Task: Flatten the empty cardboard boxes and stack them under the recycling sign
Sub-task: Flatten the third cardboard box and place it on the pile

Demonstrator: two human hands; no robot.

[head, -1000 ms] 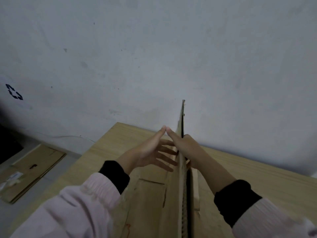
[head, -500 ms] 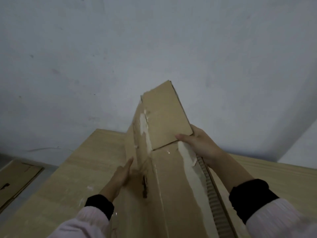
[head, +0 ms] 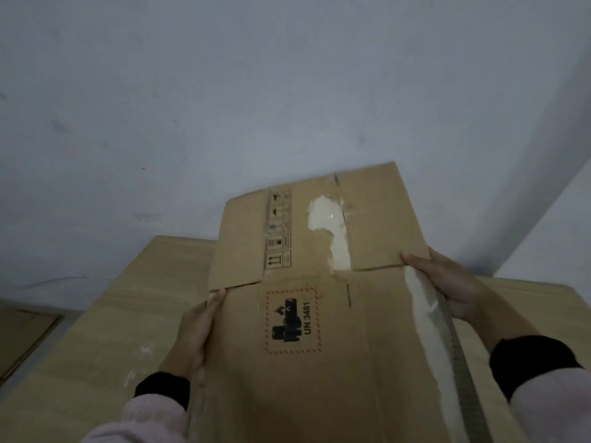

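A flattened brown cardboard box [head: 319, 378] lies broad side up in front of me above the wooden table, its two end flaps pointing toward the wall. It bears a red-bordered UN 3481 battery label and torn white tape marks. My left hand [head: 195, 334] grips its left edge just below the flap. My right hand [head: 447, 282] grips its right edge at the flap fold. The recycling sign is out of view.
The light wooden table [head: 96, 346] runs under the box to the grey wall [head: 256, 91]. On the floor at the far left lies another flat piece of cardboard [head: 22, 337]. A wall corner rises at the right.
The box has turned from edge-on to flat, its printed face now toward me. Both hands have shifted from its top onto its side edges. My view has swung right, away from the sign.
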